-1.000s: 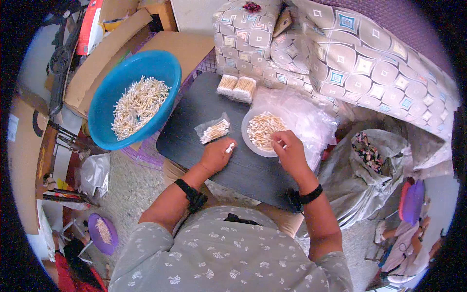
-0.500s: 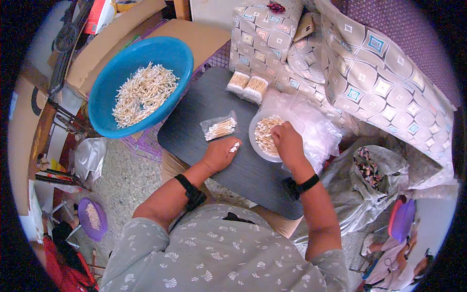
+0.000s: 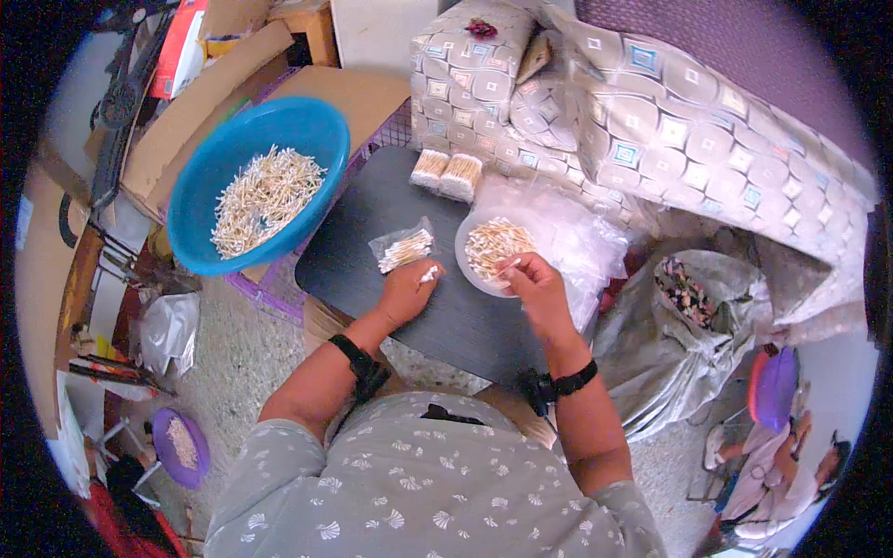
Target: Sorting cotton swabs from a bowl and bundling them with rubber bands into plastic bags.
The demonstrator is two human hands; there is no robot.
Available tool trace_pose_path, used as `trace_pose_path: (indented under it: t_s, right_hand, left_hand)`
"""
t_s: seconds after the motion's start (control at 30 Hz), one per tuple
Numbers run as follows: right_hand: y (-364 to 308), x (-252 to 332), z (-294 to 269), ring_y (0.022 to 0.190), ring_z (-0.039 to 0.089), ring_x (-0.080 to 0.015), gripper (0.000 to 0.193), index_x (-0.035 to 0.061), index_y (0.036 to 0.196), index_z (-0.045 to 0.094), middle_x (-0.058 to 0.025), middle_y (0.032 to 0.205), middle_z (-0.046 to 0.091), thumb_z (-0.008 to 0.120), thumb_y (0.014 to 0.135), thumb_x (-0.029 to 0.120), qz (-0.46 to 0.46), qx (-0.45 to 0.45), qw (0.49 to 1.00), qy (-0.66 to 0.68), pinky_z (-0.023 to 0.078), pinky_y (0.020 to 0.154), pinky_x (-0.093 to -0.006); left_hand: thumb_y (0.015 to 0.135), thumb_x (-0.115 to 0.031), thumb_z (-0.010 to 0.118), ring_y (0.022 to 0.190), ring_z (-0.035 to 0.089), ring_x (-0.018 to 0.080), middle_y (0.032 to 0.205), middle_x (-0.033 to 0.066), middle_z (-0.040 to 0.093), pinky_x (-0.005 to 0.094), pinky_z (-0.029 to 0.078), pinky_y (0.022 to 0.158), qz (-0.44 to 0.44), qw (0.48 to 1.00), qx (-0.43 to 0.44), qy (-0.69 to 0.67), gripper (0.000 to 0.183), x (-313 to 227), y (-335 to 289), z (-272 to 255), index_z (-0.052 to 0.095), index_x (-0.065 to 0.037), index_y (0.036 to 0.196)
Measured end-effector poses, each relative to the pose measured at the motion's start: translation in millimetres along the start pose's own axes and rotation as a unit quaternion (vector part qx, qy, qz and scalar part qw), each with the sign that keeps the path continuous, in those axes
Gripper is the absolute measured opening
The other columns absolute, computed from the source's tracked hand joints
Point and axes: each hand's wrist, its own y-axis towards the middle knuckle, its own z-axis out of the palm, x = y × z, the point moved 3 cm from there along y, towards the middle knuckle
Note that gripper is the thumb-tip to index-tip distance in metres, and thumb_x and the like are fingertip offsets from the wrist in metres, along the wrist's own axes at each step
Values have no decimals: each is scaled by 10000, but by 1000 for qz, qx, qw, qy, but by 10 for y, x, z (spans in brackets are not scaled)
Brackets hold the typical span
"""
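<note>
My left hand [image 3: 406,291] is closed round a few cotton swabs [image 3: 429,273], their white tips poking out by the thumb. Just beyond it, a small clear plastic bag partly filled with cotton swabs [image 3: 407,249] lies on the dark tabletop [image 3: 349,232]. My right hand [image 3: 534,286] pinches cotton swabs at the near right rim of a round whitish bowl [image 3: 462,249]. Loose cotton swabs [image 3: 498,244] fill that bowl. Two packed bundles of swabs [image 3: 446,174] stand at the table's far edge.
A big blue basin [image 3: 186,209] of loose swabs stands at the left beside cardboard. Clear plastic bags [image 3: 577,232] are heaped right of the bowl. A patterned sofa [image 3: 642,112] borders the far side, with a grey sack [image 3: 651,344] below. Another person [image 3: 772,484] sits far right.
My right hand has drawn back from inside the bowl to its near rim, swabs now showing between its fingers. My left hand keeps its grip. The whole view has shifted slightly.
</note>
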Motion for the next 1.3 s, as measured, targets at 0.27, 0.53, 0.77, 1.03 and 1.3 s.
trace_pose_path:
  t_s: [0.27, 0.53, 0.77, 1.03, 1.3]
  right_hand:
    - [-506, -191, 186, 815, 608, -127, 171, 67, 973, 563, -52, 917, 628, 546, 928, 231, 97, 93, 978, 161, 523, 682, -264]
    - [-656, -215, 348, 779, 591, -113, 230, 40, 1034, 580, -38, 888, 622, 556, 922, 240, 112, 112, 967, 199, 500, 646, -244]
    - [-695, -285, 340, 789, 591, -119, 231, 38, 1024, 600, -34, 877, 623, 560, 919, 240, 142, 113, 965, 187, 492, 672, -255]
    - [-668, -285, 305, 715, 543, -86, 101, 68, 864, 569, -3, 809, 591, 625, 871, 152, 84, 57, 977, 185, 462, 637, -231]
    - [-668, -290, 308, 690, 526, -75, 98, 73, 854, 569, 7, 789, 577, 624, 876, 152, 65, 37, 982, 174, 457, 614, -223]
  left_hand:
    - [937, -318, 523, 491, 369, 17, 678, -68, 559, 189, 271, 426, -248, 839, 136, -465, 259, -690, 79, -90, 648, -107, 1020]
    - [918, -254, 559, 577, 526, 64, 742, -9, 633, 206, 374, 472, -221, 816, 235, -479, 237, -921, -56, 16, 634, -61, 1034]
    - [893, -232, 601, 526, 439, 31, 689, -44, 595, 188, 336, 452, -265, 828, 169, -465, 196, -991, -41, -127, 665, -75, 992]
    - [906, -241, 573, 506, 399, 15, 658, -81, 561, 187, 308, 445, -218, 861, 194, -416, 196, -1163, -44, -127, 676, -83, 957]
    - [909, -240, 568, 492, 392, 8, 646, -85, 553, 184, 298, 437, -216, 859, 203, -417, 185, -1174, -40, -116, 676, -92, 939]
